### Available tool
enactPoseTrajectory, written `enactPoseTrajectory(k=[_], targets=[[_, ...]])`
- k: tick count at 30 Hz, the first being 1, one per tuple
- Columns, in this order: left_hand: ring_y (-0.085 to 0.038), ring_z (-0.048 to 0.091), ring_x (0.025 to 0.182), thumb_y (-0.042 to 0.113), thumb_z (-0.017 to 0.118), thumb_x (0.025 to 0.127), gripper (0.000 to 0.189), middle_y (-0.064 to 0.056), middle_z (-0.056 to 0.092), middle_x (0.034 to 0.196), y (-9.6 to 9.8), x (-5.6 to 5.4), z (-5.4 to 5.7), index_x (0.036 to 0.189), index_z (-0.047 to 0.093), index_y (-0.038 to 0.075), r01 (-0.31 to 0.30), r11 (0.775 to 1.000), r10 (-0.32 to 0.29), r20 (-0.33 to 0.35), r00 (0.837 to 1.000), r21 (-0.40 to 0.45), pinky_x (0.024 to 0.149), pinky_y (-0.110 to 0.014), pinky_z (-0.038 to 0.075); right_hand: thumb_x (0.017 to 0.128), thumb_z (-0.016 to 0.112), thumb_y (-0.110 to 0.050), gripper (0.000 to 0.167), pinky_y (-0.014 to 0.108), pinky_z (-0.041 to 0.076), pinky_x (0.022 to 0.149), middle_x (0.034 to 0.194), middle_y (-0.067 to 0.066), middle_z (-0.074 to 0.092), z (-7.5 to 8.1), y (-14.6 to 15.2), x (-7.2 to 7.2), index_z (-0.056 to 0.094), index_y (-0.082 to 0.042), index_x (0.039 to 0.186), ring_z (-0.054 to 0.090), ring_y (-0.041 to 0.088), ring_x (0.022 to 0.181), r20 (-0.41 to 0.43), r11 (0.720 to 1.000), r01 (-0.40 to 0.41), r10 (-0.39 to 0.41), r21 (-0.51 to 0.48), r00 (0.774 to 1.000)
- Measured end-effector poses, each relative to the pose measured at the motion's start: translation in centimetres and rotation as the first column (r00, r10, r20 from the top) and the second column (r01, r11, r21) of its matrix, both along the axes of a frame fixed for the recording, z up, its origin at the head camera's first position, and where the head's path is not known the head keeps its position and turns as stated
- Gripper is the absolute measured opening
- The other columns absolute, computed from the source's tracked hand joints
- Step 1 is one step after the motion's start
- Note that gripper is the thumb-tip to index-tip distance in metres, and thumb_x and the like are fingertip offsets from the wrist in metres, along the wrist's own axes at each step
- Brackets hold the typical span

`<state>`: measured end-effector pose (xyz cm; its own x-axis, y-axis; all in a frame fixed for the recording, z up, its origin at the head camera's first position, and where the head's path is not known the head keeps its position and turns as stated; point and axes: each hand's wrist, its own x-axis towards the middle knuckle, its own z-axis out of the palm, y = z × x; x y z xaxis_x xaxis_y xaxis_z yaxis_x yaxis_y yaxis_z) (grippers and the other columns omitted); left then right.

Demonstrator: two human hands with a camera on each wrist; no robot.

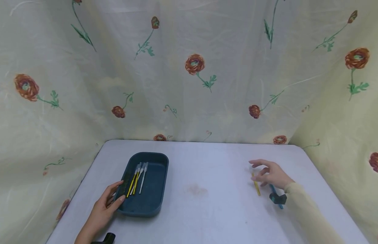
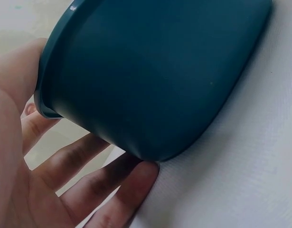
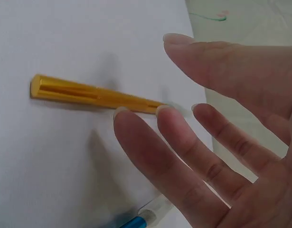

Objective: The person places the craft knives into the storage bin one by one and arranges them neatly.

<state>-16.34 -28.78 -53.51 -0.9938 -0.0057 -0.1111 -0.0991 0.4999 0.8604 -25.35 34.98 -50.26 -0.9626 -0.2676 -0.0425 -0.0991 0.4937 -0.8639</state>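
Observation:
On the left, a dark teal tray (image 1: 150, 206) holds several slim yellow- and silver-handled craft knives (image 1: 137, 178) with clear caps. My left hand (image 1: 102, 208) grips the tray's left side; the left wrist view shows the thumb over its rim and the fingers (image 2: 134, 187) along the outer wall. At the right, my right hand (image 1: 272, 174) hovers over a yellow craft knife (image 3: 89, 92), thumb and fingers spread apart with nothing between them. A blue craft knife (image 3: 136, 222) with a clear cap lies beside the yellow one, partly hidden by the right wrist in the head view.
Both knives and the tray lie on a white table (image 1: 207, 169) with a faint brownish stain (image 1: 197, 190) near its middle. A flower-patterned curtain (image 1: 176, 84) hangs behind the table and along both sides.

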Motion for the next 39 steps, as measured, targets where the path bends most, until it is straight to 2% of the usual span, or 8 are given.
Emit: enactPoseTrajectory(k=[6, 15, 30, 39], targets=[[-0.052, 0.027, 0.16, 0.04, 0.068, 0.111, 0.066, -0.027, 0.032, 0.174, 0.0, 0.0, 0.0, 0.167, 0.038, 0.024, 0.0, 1.0, 0.0, -0.007, 1.0, 0.006, 0.128, -0.066, 0.031, 0.086, 0.091, 0.0, 0.075, 0.044, 0.068, 0.065, 0.141, 0.034, 0.057, -0.7, 0.3, -0.4, 0.056, 0.007, 0.152, 0.07, 0.026, 0.082, 0.018, 1.0, 0.003, -0.004, 0.027, 1.0], [-0.051, 0.027, 0.161, 0.039, 0.068, 0.111, 0.066, -0.027, 0.031, 0.174, 0.1, -0.1, -0.1, 0.168, 0.037, 0.025, -0.005, 1.0, 0.005, 0.002, 1.0, 0.005, 0.128, -0.065, 0.031, 0.085, 0.095, -0.005, 0.075, 0.038, 0.066, 0.06, 0.136, 0.028, 0.06, -1.3, 0.2, -0.6, 0.059, 0.003, 0.15, 0.068, 0.026, 0.072, 0.017, 0.989, 0.035, -0.038, 0.145, 0.999], [-0.051, 0.028, 0.16, 0.041, 0.07, 0.11, 0.069, -0.027, 0.031, 0.174, 0.1, -0.1, -0.1, 0.168, 0.037, 0.025, -0.013, 1.0, 0.012, 0.017, 1.0, 0.005, 0.127, -0.066, 0.032, 0.085, 0.095, -0.006, 0.073, 0.036, 0.065, 0.06, 0.133, 0.024, 0.059, -2.0, -0.3, -1.2, 0.062, -0.001, 0.15, 0.066, 0.024, 0.065, 0.036, 0.98, 0.056, -0.064, 0.191, 0.997], [-0.051, 0.027, 0.16, 0.041, 0.07, 0.11, 0.068, -0.027, 0.031, 0.174, 0.0, 0.0, -0.1, 0.167, 0.037, 0.024, -0.014, 1.0, 0.014, 0.013, 1.0, 0.006, 0.127, -0.066, 0.032, 0.085, 0.093, -0.005, 0.067, 0.037, 0.065, 0.059, 0.124, 0.02, 0.061, -2.1, -0.3, -1.8, 0.064, 0.005, 0.145, 0.066, 0.023, 0.064, 0.028, 0.982, 0.016, -0.022, 0.187, 0.999]])
